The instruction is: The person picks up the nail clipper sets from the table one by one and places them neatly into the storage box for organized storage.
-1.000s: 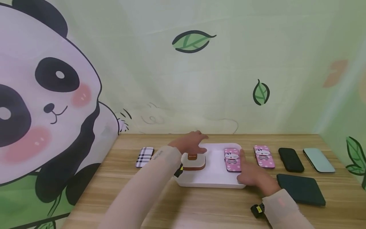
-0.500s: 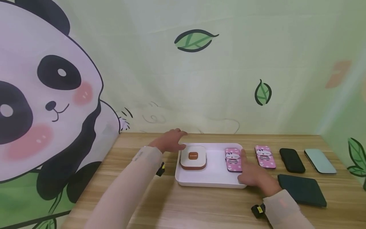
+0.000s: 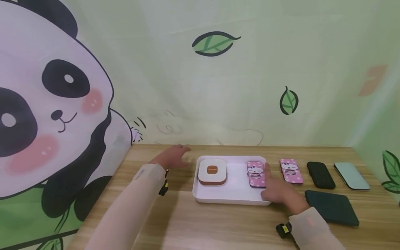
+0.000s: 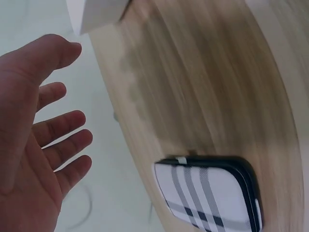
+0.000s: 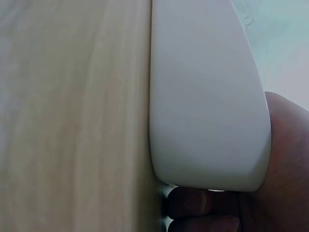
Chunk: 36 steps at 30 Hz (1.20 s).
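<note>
In the head view my left hand [image 3: 172, 157] is off the left end of a white tray [image 3: 232, 199], fingers spread, holding nothing. A plaid black-and-white flat case [image 4: 207, 195] lies beside it in the left wrist view; my left arm covers it in the head view. My right hand [image 3: 278, 190] grips the tray's right end near the front corner; curled fingers [image 5: 190, 200] show past the tray's end in the right wrist view. Inside the tray are a white-topped, brown-sided square box [image 3: 212, 172] on the left and a pink cat-print flat case [image 3: 256, 174] on the right.
Right of the tray lie another pink cat-print case [image 3: 291, 171], a black rounded case [image 3: 321, 175] and a pale blue flat item [image 3: 351, 176]. A dark green flat rectangle [image 3: 332, 207] is nearer, by my right wrist. A printed cloth [image 3: 231, 104] hangs behind the table.
My left hand has moved left, away from the square box and out past the tray's left end. My right hand stays on the tray's right end.
</note>
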Available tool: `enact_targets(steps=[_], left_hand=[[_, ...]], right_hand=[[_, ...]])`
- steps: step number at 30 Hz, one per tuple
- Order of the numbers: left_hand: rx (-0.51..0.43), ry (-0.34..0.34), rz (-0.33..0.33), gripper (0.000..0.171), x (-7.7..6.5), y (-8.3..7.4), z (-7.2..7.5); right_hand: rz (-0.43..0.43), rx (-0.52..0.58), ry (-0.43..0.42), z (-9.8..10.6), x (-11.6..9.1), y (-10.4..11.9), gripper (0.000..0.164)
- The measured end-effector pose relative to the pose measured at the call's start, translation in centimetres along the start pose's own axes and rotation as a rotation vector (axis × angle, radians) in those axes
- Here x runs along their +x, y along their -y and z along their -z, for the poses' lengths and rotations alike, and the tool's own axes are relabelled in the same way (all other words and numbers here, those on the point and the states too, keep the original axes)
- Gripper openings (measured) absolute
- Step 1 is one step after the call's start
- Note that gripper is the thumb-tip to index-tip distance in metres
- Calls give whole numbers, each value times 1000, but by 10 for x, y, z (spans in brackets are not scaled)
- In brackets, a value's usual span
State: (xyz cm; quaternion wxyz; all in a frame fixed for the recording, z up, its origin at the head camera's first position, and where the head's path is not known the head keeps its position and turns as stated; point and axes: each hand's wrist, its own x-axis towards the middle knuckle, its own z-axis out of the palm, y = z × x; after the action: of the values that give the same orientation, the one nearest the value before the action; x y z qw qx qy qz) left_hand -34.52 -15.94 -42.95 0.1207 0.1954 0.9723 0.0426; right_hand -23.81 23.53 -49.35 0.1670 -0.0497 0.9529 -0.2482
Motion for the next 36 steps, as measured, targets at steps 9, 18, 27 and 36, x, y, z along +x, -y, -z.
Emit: enact_targets(steps=[9,18,27,36], left_hand=[[-12,12,0,68,-10,25,-4],[-37,84,22,86,-23,50,-11],[-74,163,151,113,-37,72,-16],[-48,181,193,107,-41,82,-25]], right_hand=[[-11,3,3,2,-3,3,108],[-11,-6,1,3,-3,3,108],[-12,-18,-5,2,-3,3,108],[-7,-19,-6,1,-3,2,107]])
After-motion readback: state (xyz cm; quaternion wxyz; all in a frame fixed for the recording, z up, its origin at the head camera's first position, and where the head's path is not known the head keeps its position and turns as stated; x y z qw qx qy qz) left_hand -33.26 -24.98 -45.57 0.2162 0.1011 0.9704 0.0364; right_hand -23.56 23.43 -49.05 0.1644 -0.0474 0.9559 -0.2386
